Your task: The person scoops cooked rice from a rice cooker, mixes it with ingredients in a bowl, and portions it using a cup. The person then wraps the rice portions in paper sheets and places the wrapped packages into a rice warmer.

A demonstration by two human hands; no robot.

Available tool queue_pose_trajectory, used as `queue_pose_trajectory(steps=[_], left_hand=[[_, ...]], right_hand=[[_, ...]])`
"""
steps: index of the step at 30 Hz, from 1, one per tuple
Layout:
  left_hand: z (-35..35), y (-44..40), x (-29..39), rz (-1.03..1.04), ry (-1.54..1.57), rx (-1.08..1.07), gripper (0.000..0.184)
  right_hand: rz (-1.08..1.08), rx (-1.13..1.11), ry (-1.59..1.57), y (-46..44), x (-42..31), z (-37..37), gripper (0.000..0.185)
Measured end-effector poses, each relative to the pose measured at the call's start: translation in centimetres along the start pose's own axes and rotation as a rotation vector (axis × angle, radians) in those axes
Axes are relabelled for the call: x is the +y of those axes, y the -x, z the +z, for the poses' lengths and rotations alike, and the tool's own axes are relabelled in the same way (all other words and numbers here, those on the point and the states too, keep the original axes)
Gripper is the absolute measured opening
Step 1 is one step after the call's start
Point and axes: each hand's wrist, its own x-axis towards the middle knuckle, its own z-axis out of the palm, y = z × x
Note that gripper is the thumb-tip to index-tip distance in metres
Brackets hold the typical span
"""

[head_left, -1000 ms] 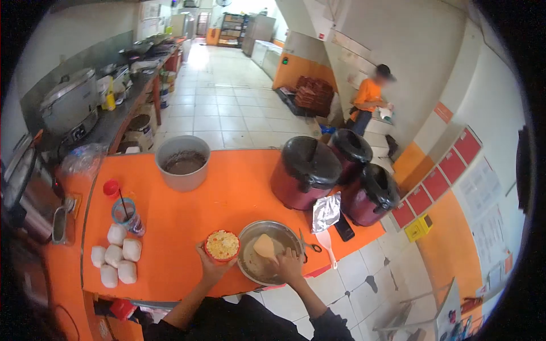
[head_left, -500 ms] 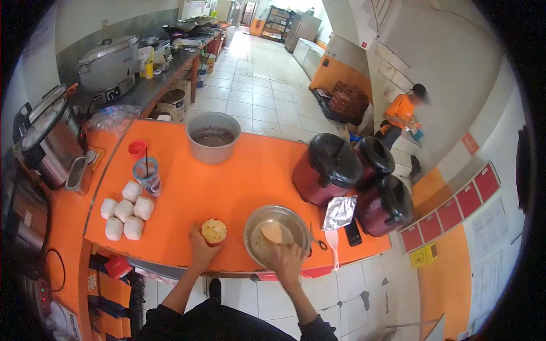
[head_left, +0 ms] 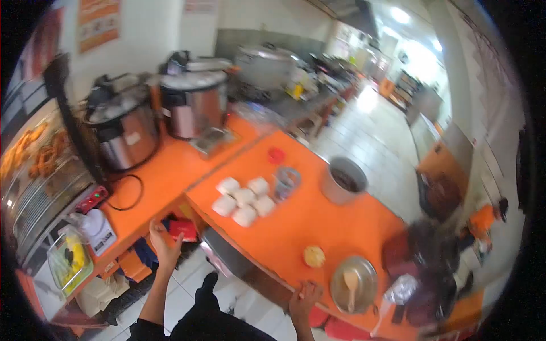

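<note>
My left hand (head_left: 165, 243) is raised in front of the left counter's edge, empty, with its fingers apart. At the front edge of the orange table, my right hand (head_left: 305, 295) is loosely bent and holds nothing that I can see; motion blurs it. A small cup of rice (head_left: 314, 257) stands on the table just beyond the right hand. To the right of that hand is a metal bowl (head_left: 335, 278) with a wooden-coloured rice paddle (head_left: 351, 282) lying in it. Several white wrapped bundles (head_left: 244, 197) sit together farther left on the table.
A clear cup (head_left: 286, 183), a red dish (head_left: 276, 155) and a grey pot (head_left: 339, 190) stand farther back. Dark lidded containers (head_left: 426, 256) and foil (head_left: 401, 288) are at right. Cookers (head_left: 128, 131), a scale (head_left: 98, 233) and a tray (head_left: 85, 273) line the left counter. A person (head_left: 483, 221) is far right.
My view has turned left. My left hand has let go of the rice cup and moved left. My right hand has released the rice paddle, leaving it in the bowl, and drawn back.
</note>
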Motion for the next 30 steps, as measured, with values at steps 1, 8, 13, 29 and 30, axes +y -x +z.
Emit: queue_pose_trajectory(steps=[1, 8, 13, 29, 30], left_hand=[[-1.2, -3.2, -0.9, -0.008, 0.014, 0.061, 0.08], [-7.8, -29.2, -5.3, 0.146, 0.005, 0.464, 0.036], [-9.1, -44.6, -8.4, 0.334, -0.499, 0.433, 0.035], [-11.7, -64.7, -7.1, 0.48, -0.56, 0.429, 0.028], [-11.9, -65.6, -7.1, 0.481, -0.541, 0.43, 0.027]], right_hand=[[-0.059, -0.012, -0.023, -0.9, -1.4, 1.5, 0.017], [-0.427, -0.052, -0.395, -13.5, -18.2, 15.4, 0.015], [-0.781, -0.217, -0.56, -23.0, -35.0, 23.8, 0.014], [-0.805, -0.354, -0.731, -46.6, -62.9, 54.4, 0.053], [-0.917, -0.262, -0.683, -47.2, -63.5, 55.7, 0.054]])
